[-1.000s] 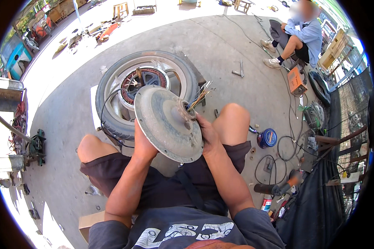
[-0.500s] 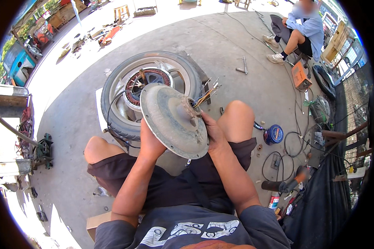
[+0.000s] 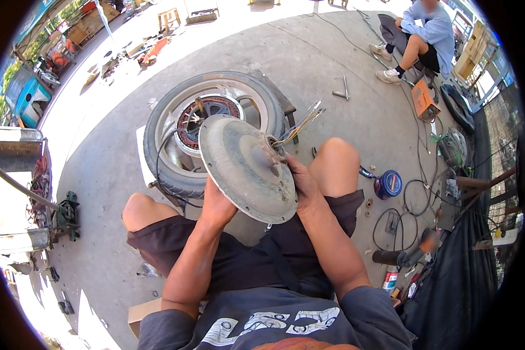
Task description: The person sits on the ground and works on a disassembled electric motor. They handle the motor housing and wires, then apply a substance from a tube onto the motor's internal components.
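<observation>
Between both hands I hold a grey, dusty metal hub cover, tilted over my lap, with a bundle of thin wires coming from its centre boss. My left hand grips its lower left edge from underneath. My right hand grips the right side, fingers partly hidden behind the cover. Just beyond lies a tyred wheel with a copper-coloured winding ring round its dark centre and a black cable looping beside it.
A seated person in blue is at upper right, near an orange machine. At right lie a blue tub, cables, a spray can and a black tarp. A T-handled tool lies ahead; metal equipment stands left.
The scene has shifted slightly rightward in the view. My hands still hold the cover, which sits a little higher and further right in the picture than a second ago.
</observation>
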A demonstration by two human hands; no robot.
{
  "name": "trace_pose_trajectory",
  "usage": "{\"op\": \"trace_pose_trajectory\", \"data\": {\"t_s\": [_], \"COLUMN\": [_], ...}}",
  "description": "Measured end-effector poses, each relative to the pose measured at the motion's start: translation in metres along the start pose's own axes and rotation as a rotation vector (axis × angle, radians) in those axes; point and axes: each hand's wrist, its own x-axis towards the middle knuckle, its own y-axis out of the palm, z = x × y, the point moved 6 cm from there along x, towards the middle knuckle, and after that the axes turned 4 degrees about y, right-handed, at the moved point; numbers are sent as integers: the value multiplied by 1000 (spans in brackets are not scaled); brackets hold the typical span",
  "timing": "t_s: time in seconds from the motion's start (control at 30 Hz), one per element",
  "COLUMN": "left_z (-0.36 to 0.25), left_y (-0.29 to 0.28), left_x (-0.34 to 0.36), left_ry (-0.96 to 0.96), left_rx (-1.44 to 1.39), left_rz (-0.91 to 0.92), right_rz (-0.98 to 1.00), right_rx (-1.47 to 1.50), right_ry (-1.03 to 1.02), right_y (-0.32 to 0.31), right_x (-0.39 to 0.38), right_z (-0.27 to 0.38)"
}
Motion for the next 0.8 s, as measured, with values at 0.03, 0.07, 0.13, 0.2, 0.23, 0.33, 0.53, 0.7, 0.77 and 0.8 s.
{"op": "trace_pose_trajectory", "data": {"t_s": [0.03, 0.07, 0.13, 0.2, 0.23, 0.33, 0.53, 0.7, 0.77, 0.8], "left_z": [-1, -1, 1, 2, 2, 4, 3, -16, -18, -20], "left_y": [0, 0, 0, 0, 0, 0, 3, 16, 18, 20], "left_x": [0, 0, -1, -2, -2, -3, -3, 3, 5, 5], "left_ry": [12, 24, 19, 25, 33, 34, 45, 119, 68, 41], "left_rx": [46, 92, 34, -4, -12, -68, -134, -158, -200, -222], "left_rz": [14, 29, 14, 7, 8, -4, -24, 1, -14, -16], "right_rz": [-3, -6, -24, -59, -40, -15, -34, 6, -38, -62], "right_rx": [-2, -4, -12, -24, -28, -38, -18, 71, -4, -41], "right_ry": [-6, -12, -16, -24, -25, -25, -14, 32, 6, -13], "right_y": [-1, -4, -4, -2, 0, 3, 0, -6, -6, -6], "right_x": [0, 0, 1, 1, 1, 0, 2, 1, 2, 1], "right_z": [0, 0, 0, 1, 1, 1, -2, -1, 1, 3]}}
